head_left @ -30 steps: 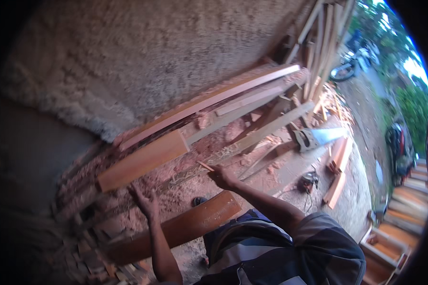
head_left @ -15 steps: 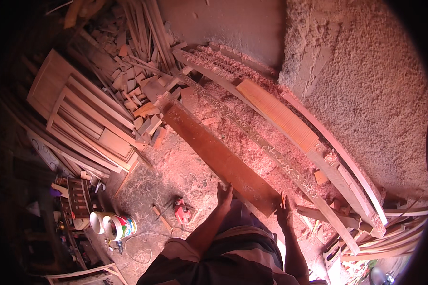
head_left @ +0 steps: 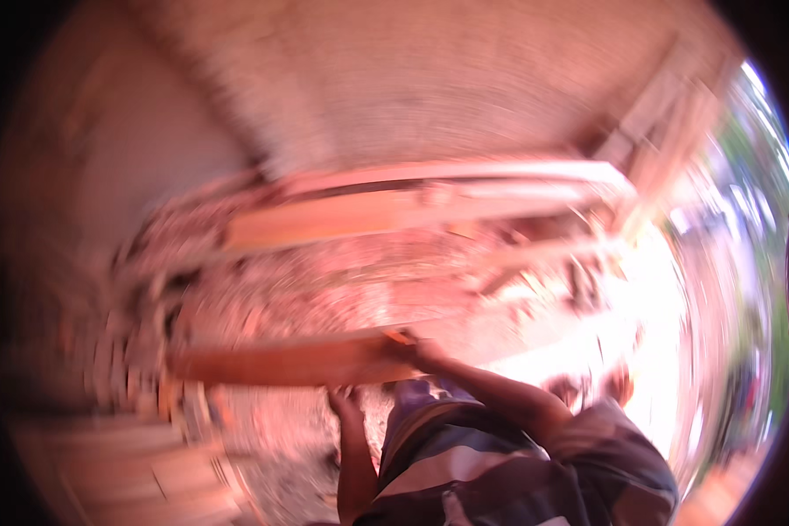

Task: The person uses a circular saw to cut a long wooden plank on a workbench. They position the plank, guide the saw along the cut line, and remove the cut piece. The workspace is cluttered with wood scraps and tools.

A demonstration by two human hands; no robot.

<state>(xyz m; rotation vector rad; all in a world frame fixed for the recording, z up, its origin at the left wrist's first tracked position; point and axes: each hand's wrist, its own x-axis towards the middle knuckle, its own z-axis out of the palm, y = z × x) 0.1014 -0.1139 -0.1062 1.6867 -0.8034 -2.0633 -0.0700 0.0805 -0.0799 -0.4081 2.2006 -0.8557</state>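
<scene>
A long reddish-brown wooden board (head_left: 272,361) lies across in front of me, smeared by motion. My right hand (head_left: 415,348) grips its right end, and a small orange thing I cannot make out shows by the fingers. Under the board's near edge, left of my body, is my left hand (head_left: 346,401); it holds the board there, its fingertips partly hidden and blurred.
Beyond the board, a thick orange-brown timber (head_left: 324,219) and a pale strip of wood (head_left: 500,169) lie along the wall over pink shavings (head_left: 324,272). Wooden panels (head_left: 140,478) are at lower left. Bright daylight enters on the right.
My view has swung to the right, and the outdoors now shows there. The board, still in my hands, has turned from slanting to nearly level across the picture.
</scene>
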